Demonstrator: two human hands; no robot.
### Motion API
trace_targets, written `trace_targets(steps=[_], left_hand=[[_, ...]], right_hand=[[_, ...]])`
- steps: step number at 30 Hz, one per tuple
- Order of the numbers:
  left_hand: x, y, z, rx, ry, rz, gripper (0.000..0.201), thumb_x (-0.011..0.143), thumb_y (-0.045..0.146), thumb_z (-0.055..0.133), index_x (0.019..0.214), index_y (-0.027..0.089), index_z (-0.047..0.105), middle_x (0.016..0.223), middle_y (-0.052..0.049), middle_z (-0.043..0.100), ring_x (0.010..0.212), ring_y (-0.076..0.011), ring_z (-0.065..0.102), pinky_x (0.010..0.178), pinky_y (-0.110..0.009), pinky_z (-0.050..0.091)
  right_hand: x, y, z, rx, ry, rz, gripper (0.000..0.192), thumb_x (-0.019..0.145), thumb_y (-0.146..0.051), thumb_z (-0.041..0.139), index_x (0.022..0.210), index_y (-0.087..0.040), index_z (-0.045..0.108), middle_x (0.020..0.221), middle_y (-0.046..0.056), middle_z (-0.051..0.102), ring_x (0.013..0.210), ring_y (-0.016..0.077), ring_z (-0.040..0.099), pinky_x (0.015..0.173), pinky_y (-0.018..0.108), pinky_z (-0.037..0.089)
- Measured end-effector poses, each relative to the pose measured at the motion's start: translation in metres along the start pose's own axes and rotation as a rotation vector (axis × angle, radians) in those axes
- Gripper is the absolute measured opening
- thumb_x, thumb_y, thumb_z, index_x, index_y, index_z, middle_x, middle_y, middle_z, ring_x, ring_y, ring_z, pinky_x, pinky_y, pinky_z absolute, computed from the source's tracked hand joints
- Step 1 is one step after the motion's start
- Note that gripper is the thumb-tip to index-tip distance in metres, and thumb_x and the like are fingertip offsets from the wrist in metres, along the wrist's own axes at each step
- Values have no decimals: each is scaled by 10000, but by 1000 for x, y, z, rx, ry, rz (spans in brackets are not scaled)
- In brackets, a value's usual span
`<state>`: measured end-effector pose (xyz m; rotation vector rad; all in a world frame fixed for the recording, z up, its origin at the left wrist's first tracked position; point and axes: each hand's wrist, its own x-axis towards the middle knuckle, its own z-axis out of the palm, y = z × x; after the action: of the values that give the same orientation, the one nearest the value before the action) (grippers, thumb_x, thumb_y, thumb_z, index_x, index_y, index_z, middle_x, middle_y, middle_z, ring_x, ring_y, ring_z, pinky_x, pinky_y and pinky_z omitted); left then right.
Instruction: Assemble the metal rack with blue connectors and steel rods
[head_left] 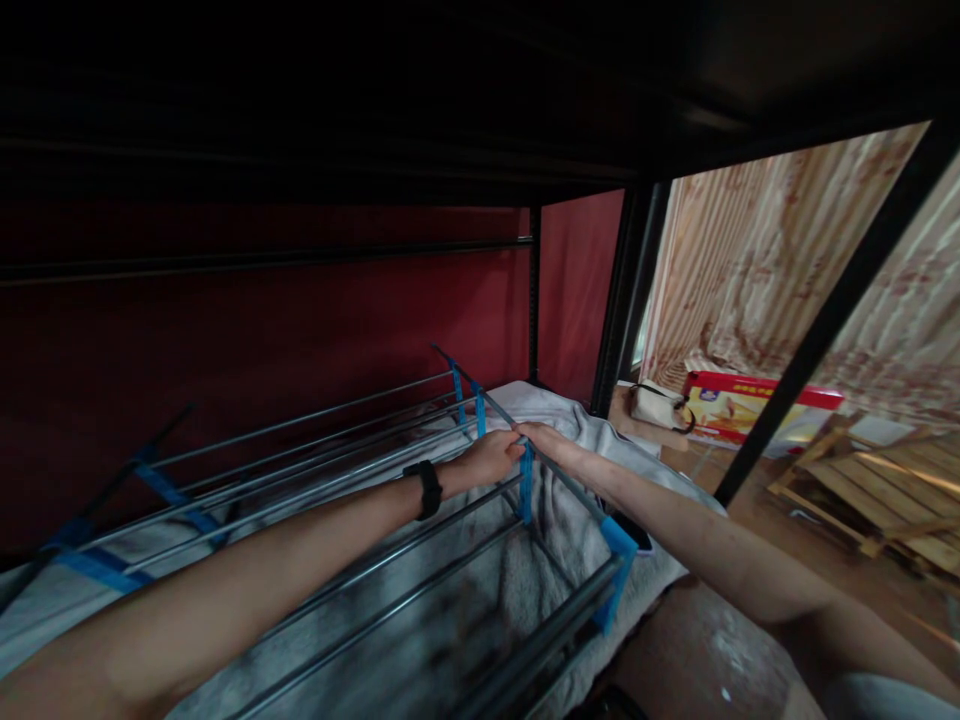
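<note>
A rack of thin metal tubes [420,545] with blue plastic connectors [526,485] lies over a grey cloth [600,440]. Closed around one of its tubes beside a middle connector is my left hand [491,457], with a black band on the wrist. My right hand [551,445] meets it there, its fingers closed on the dark end rod [574,485] that runs across the connectors. The hands touch or nearly touch, and part of the joint is hidden behind the fingers. More blue connectors [176,500] hold the tubes at the far left end.
A black metal frame [630,290] stands around the cloth, with a dark panel low overhead and a red wall [337,330] behind. On the floor at right are a pale bag [660,405], a red and yellow box [750,410] and a slatted wooden piece [885,480]. Patterned curtains [810,260] hang beyond.
</note>
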<state>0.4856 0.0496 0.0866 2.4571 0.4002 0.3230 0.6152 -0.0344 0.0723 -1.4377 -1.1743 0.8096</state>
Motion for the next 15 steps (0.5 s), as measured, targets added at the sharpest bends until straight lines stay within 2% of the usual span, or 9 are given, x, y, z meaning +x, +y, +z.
trace_targets(steps=[5,8,12,15], left_hand=[[-1,1,0,39,17,14,189,865,251,471,793,165,622,855,-80,684,760,-195,600,714,-280,458],[-1,5,-1,36,47,-24,193,860,278,488,796,169,634,808,-72,676,712,-186,581,680,-274,450],[0,9,-1,55,51,-28,269,878,297,459,709,167,622,695,-63,636,679,-191,572,662,-275,446],[1,8,0,73,35,-24,292,884,287,446,679,160,610,704,-71,637,679,-194,578,670,-282,448]], right_hand=[[-4,-4,0,76,53,85,198,828,-286,487,829,-155,635,810,19,652,799,168,591,740,261,468],[-5,-5,3,120,33,89,188,834,-290,497,843,-157,629,787,25,658,779,177,596,728,275,471],[-2,-4,4,145,9,68,155,818,-256,492,789,-169,617,695,-2,628,750,166,590,732,262,466],[0,-3,3,144,-11,100,136,798,-250,499,744,-181,603,654,-9,609,684,154,577,693,256,468]])
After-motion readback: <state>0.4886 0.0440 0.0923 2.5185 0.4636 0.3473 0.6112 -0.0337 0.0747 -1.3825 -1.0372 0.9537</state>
